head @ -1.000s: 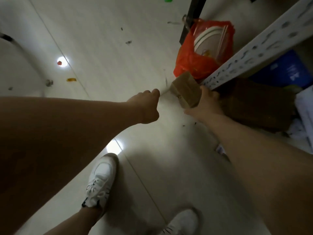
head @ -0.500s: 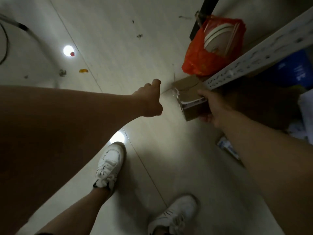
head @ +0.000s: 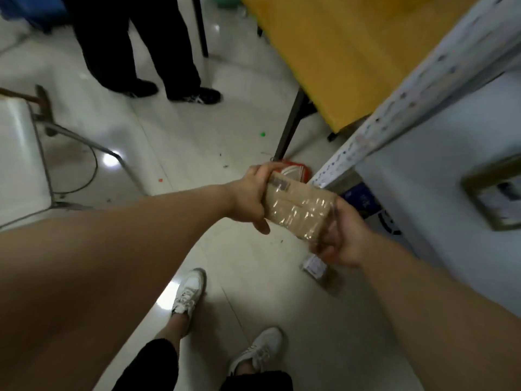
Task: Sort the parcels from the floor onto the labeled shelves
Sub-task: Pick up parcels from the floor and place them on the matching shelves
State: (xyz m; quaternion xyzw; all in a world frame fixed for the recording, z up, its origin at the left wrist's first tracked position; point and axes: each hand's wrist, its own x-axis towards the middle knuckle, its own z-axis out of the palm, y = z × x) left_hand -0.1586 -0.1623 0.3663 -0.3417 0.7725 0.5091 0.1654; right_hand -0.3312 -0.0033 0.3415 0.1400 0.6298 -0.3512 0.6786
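Note:
A brown cardboard parcel (head: 297,207) wrapped in clear tape is held up in front of me with both hands. My left hand (head: 249,197) grips its left end, thumb underneath. My right hand (head: 342,235) grips its right lower end with curled fingers. The white perforated upright of the shelf (head: 394,117) runs diagonally just right of the parcel. A small flat parcel (head: 313,266) lies on the floor below my right hand. On the pale shelf surface (head: 439,176) at the right edge lies a framed brown item (head: 496,193).
A yellow-topped table (head: 352,52) on black legs stands behind the shelf. A red bag (head: 296,170) and blue packaging (head: 363,201) sit low by the upright. A person in dark trousers (head: 141,52) stands at the back left. A white metal-framed chair (head: 22,153) is at the left.
The view has risen from the floor. My right hand lifted the parcel away from the shelf base, and my left hand, earlier a free fist, now grips its other end.

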